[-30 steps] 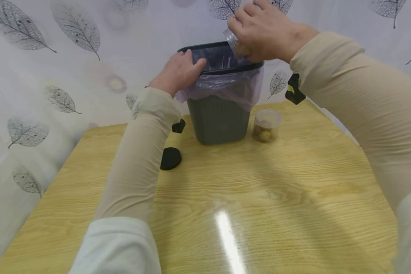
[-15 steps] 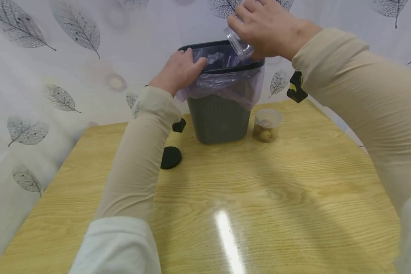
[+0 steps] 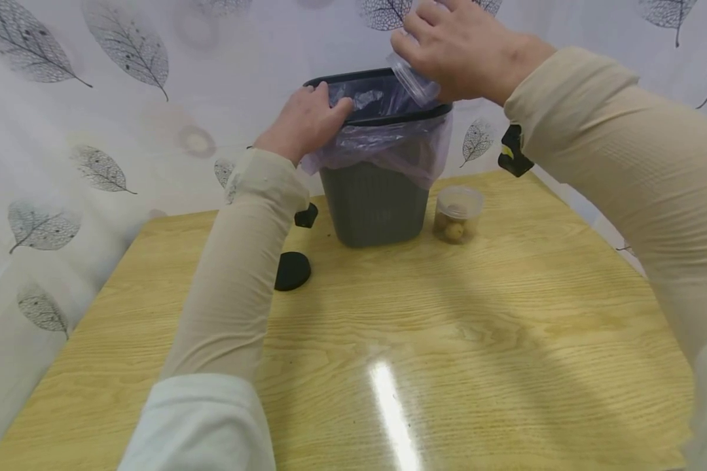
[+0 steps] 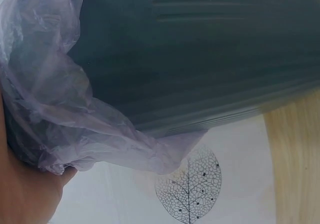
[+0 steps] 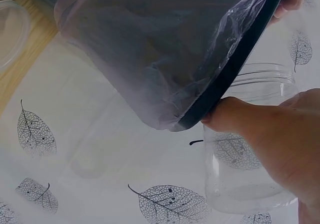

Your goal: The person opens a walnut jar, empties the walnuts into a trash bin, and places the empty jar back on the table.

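My right hand [image 3: 456, 49] grips a clear plastic jar [image 3: 415, 82], tilted with its mouth over the trash bin. In the right wrist view the jar [image 5: 240, 174] looks empty, its threaded neck beside the bin's dark rim [image 5: 240, 58]. The grey trash bin [image 3: 377, 209] stands upright at the table's back, lined with a thin purple bag [image 3: 389, 147] folded over its rim. My left hand [image 3: 306, 121] holds the bin's left rim, thumb toward the opening. In the left wrist view, part of that hand [image 4: 30, 194] lies against the bag [image 4: 100, 129].
A second clear jar [image 3: 458, 212] with round yellowish-brown things inside stands right of the bin. A black round lid [image 3: 293, 271] lies on the wooden table [image 3: 342, 327], partly behind my left forearm. Behind everything is a wall covering [image 3: 141, 150] with leaf prints.
The brownish contents seen in the tilted jar a second ago have gone from it, leaving it clear. The left hand keeps its hold on the rim.
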Available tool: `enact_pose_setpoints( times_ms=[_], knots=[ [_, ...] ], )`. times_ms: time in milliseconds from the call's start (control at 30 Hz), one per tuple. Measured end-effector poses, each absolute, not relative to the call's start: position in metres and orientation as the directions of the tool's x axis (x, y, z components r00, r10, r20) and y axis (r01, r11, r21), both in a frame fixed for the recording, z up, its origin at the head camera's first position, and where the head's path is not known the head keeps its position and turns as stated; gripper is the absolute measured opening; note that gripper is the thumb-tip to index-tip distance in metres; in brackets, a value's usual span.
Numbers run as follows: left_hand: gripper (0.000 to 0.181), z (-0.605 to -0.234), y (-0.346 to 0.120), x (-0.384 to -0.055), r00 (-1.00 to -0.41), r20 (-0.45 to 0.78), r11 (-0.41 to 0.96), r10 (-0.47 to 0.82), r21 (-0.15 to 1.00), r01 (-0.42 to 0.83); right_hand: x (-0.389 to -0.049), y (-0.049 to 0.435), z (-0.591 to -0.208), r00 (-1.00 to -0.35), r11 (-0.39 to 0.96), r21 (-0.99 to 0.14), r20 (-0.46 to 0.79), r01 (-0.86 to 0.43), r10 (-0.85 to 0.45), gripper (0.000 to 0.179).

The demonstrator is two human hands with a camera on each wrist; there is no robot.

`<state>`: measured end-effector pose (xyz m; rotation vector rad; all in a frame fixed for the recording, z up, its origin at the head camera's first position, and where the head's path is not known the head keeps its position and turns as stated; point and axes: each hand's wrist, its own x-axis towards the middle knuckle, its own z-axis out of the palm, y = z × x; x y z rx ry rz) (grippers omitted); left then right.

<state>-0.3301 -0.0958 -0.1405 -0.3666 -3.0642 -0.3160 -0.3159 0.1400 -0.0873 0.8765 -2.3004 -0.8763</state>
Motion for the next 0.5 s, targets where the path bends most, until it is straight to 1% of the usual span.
enact_pose_setpoints(
  times_ms=[400, 500],
  knots=[
    [0.080, -0.1407, -0.0989, -0.3289, -0.967, 0.092, 0.947, 0.237, 0.201, 0.252, -0.3146, 0.1380, -0.0860, -0.631, 0.547, 0.751, 0.228, -0.371, -0.741, 0.087],
    [0.079, -0.1406, -0.0989, -0.3282, -0.968, 0.089, 0.948, 0.235, 0.200, 0.249, -0.3141, 0.1379, -0.0872, -0.623, 0.528, 0.770, 0.225, -0.357, -0.749, 0.085]
  ],
)
